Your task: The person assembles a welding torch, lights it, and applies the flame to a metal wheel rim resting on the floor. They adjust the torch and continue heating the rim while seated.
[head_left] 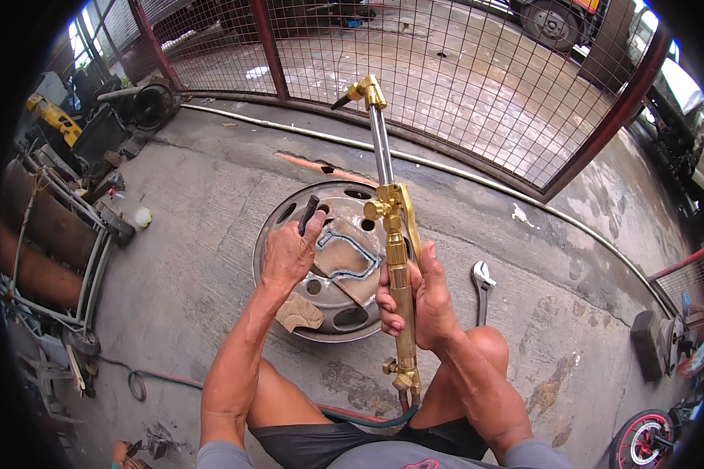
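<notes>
My right hand (418,301) grips a brass cutting torch (400,309) upright, its steel tubes and angled head (368,92) raised beyond the wheel, hoses at its base. My left hand (289,250) holds a short dark stick-like object (307,215) over the left part of a grey steel truck wheel (280,316) lying flat on the concrete. On the wheel rests a flat plate (340,277) with a bent shape outlined in blue and white. A brown torn flat piece (296,311) lies at its lower left. An adjustable wrench (482,289) lies right of the wheel.
A red-framed mesh gate (485,102) and white pipe (274,125) cross the background, with vehicles beyond. Metal frames and scrap (86,273) crowd the left. A dark block (649,344) and small red-rimmed wheel (641,442) stand at right. A hose (156,374) runs along the floor.
</notes>
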Available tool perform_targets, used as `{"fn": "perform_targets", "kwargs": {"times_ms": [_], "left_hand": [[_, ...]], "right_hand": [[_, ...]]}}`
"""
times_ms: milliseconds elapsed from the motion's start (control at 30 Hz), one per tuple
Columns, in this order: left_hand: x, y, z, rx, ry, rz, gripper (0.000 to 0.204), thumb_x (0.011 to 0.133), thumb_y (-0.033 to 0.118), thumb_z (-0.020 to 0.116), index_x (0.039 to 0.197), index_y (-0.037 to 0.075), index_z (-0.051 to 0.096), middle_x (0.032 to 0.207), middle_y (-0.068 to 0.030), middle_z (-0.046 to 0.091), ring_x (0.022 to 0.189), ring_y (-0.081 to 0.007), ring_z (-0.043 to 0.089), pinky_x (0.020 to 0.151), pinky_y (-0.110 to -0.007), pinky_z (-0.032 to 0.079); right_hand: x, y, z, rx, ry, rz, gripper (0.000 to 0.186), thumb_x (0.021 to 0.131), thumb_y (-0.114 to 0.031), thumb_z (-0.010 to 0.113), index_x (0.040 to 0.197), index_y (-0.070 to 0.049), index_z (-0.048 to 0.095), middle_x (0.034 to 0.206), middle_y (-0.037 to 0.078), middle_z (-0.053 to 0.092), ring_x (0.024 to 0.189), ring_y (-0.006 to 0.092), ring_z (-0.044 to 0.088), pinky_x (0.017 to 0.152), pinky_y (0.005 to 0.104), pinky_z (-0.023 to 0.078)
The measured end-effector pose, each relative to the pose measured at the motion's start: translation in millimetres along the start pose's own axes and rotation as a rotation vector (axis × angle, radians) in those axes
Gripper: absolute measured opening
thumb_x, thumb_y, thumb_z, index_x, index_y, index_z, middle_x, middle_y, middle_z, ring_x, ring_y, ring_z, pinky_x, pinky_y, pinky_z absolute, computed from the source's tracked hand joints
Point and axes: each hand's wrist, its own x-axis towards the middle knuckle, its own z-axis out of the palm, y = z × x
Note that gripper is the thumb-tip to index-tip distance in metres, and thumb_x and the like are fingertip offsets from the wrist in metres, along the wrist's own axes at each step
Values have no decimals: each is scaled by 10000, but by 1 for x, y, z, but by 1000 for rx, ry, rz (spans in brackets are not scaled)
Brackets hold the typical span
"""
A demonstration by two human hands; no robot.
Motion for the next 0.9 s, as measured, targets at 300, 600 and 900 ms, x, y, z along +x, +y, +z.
{"fn": "perform_targets", "kwargs": {"times_ms": [300,600,900], "left_hand": [[5,40,-15,-72,153,249,301,1098,235,544,1165,-56,576,997,-271,617,944,-485,623,841,-550,513],[72,10,-21,-259,245,58,259,1010,206,568,1191,22,572,939,-143,557,890,-317,548,835,-467,498],[105,38,-15,-848,111,-283,694,800,674,809,1061,71,589,777,25,443,655,-78,435,537,-287,406]], "right_hand": [[3,-3,3,19,-2,12,911,954,-946,239,1104,-95,529,780,41,531,500,131,462,521,324,428],[2,1,6,-21,-85,12,894,981,-919,213,1094,-88,525,771,38,520,505,129,459,535,331,434],[4,7,8,-3,-115,26,885,976,-923,223,1079,-91,509,761,32,518,497,124,457,531,317,441]]}}
